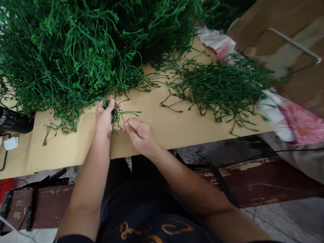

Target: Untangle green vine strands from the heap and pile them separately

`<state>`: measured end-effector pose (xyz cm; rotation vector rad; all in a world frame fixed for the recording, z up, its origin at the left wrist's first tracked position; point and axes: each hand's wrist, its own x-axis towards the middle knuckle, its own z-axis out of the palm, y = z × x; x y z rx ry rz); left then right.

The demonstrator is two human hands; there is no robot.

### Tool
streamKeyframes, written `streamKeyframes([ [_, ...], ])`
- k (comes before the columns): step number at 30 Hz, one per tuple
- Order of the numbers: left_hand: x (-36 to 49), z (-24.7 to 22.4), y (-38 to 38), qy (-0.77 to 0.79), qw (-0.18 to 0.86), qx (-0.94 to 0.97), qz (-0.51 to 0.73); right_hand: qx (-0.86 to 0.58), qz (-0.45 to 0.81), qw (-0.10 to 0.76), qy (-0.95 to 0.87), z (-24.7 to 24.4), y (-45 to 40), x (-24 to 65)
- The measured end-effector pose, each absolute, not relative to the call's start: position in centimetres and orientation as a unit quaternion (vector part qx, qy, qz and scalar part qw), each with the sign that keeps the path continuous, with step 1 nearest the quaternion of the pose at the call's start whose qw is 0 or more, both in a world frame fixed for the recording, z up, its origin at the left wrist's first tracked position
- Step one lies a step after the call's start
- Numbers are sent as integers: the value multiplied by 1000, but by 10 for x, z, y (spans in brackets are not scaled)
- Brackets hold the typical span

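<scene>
My left hand (106,114) is closed around a small bunch of green plastic stems (116,116) above the cardboard-covered table (151,114). Just to its right, my right hand (140,133) pinches the end of a thin green stem that runs back toward the bunch. A huge heap of green artificial stems (82,48) rises beyond my left hand and fills the upper left. Farther right, a smaller loose pile of similar stems (219,84) lies flat on the cardboard.
A black bottle (13,120) lies at the left edge near a white paper scrap (10,143). Pink floral cloth (305,119) and a brown sheet with a metal handle (294,43) are at the right. Brown benches (261,181) stand below the table.
</scene>
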<state>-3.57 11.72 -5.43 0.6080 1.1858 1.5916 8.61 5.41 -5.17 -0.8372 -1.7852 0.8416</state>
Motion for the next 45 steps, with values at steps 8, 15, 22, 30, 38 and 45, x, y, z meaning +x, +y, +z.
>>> streamKeyframes([
  [8,-42,-52,114,518,501,240,651,-383,147,467,-783,-25,62,136],
  [15,-36,-54,119,489,538,223,649,-708,-56,359,-605,-27,110,203],
  [22,-34,-52,115,474,547,231,650,-484,309,331,-749,-57,95,90],
  [30,-31,-54,116,472,544,292,629,-519,364,375,-676,-55,106,76],
  [38,-33,-52,115,492,534,274,630,-371,480,430,-669,-55,95,72],
  [45,-29,-51,114,516,500,278,638,-302,547,403,-669,-48,74,95],
])
